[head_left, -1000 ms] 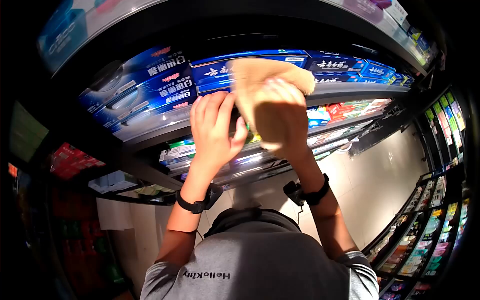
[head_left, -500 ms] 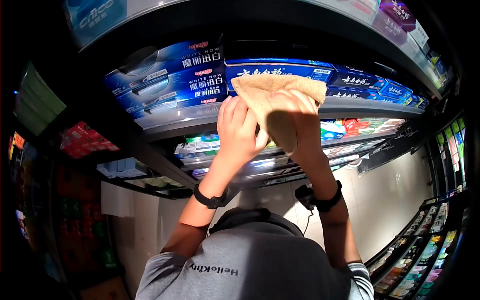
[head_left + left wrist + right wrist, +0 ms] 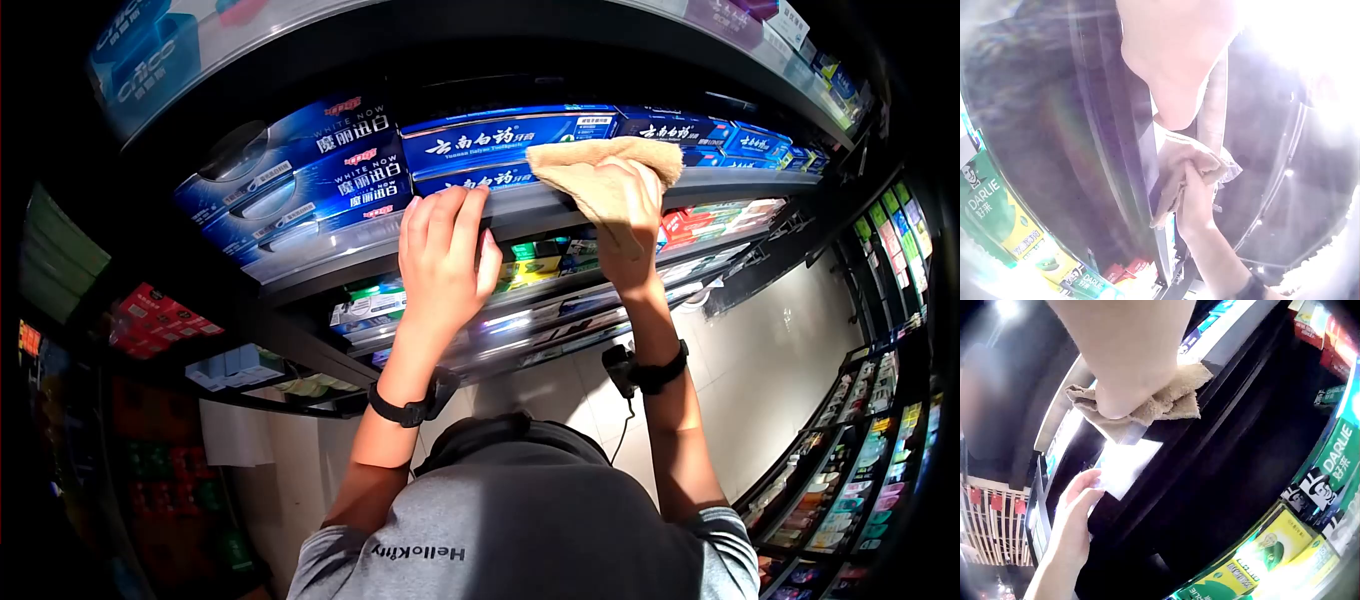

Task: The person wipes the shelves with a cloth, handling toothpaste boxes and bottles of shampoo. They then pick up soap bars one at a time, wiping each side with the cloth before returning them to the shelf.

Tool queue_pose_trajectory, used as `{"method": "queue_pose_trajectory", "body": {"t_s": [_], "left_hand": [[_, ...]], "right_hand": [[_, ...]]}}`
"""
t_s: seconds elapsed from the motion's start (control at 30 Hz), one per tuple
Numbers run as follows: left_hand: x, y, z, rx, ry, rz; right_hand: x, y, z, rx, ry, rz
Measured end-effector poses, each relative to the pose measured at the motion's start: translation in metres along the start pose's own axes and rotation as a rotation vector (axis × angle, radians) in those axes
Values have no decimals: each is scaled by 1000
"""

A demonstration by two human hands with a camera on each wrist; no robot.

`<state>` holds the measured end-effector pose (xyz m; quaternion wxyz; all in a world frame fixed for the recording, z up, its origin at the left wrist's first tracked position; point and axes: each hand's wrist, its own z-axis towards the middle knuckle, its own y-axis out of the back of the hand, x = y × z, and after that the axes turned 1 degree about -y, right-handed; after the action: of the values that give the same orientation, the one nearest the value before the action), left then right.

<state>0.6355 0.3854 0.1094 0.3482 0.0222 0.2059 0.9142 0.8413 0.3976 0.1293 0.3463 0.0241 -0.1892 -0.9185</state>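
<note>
My right hand (image 3: 632, 225) grips a tan cloth (image 3: 572, 172) against the front edge of a shelf (image 3: 535, 208). In the left wrist view the cloth (image 3: 1175, 153) is bunched under the fingers and drapes over the shelf edge. To the left, my left hand (image 3: 440, 255) rests its fingertips at the same edge, thumb held apart. The right wrist view shows the fingers of this left hand (image 3: 1072, 515) touching the bright shelf front. Right behind the edge stand blue toothpaste boxes (image 3: 465, 145).
Stacked White Now boxes (image 3: 345, 165) fill the shelf's left part. Below are lower shelves with green and yellow Darlie boxes (image 3: 1272, 540). An upper shelf (image 3: 250, 55) overhangs. Another rack of goods (image 3: 860, 470) stands at the right, across the tiled floor (image 3: 775, 340).
The cloth and my right hand have moved right along the shelf edge, away from my left hand. My left hand stays at the edge.
</note>
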Motion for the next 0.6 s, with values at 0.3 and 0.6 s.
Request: {"method": "queue_pose_trajectory", "body": {"t_s": [0.3, 0.6], "left_hand": [[-2, 3, -2, 1, 9, -25], [-1, 4, -42, -145, -80, -131]], "right_hand": [[21, -25, -24, -59, -105, -183], [71, -52, -51, 175, -43, -100]]}}
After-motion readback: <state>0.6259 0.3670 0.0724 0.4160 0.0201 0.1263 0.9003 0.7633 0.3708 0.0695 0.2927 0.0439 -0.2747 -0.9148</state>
